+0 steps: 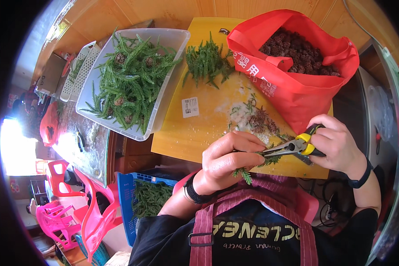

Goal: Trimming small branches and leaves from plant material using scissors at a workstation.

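Pinching a green sprig (270, 161) in the left hand (228, 155), thumb and fingers together on it, over the near edge of the yellow desk (177, 128). Got the right hand (339, 144) wrapped round yellow-and-black pliers (302, 144), with the nose in at the sprig right by the left fingertips. Can't make out the exact bite point, tbh. Just beyond, seeing a brown pine cone (258, 122) among crumbs. Further back, spotting a heap of greenery (206, 62), next to a red bag (292, 95) full of cones and a translucent bin (163, 95) of sprigs with cones mixed in.
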`<state>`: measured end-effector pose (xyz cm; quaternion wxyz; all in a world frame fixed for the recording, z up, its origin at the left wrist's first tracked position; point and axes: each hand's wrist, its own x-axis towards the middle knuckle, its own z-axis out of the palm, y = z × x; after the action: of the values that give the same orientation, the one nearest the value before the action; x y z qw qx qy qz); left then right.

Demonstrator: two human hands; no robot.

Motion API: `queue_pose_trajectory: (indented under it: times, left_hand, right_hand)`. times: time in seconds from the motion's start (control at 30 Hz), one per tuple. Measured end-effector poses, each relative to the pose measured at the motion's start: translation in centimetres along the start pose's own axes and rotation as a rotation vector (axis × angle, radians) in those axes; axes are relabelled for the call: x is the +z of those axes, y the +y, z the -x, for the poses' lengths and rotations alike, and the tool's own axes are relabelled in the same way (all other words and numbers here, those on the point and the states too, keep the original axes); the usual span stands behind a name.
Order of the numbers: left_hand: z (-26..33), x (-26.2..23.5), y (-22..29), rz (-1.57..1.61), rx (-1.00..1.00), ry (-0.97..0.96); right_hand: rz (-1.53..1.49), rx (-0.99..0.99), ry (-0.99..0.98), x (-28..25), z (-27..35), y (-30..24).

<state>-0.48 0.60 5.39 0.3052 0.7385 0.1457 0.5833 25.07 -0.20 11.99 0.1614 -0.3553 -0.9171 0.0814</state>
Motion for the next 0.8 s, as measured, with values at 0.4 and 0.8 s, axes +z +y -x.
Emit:
queue_pose_trajectory:
  times: [0.4, 0.8]
  left_hand:
    - [0.3, -0.1, 0.0, -0.061, 0.099, 0.013]
    - [0.3, -0.7, 0.5, -0.346, 0.187, -0.074]
  right_hand:
    - [-0.017, 0.007, 0.082, 0.3, 0.3, -0.3]
    - [-0.014, 0.082, 0.083, 0.6, 0.7, -0.7]
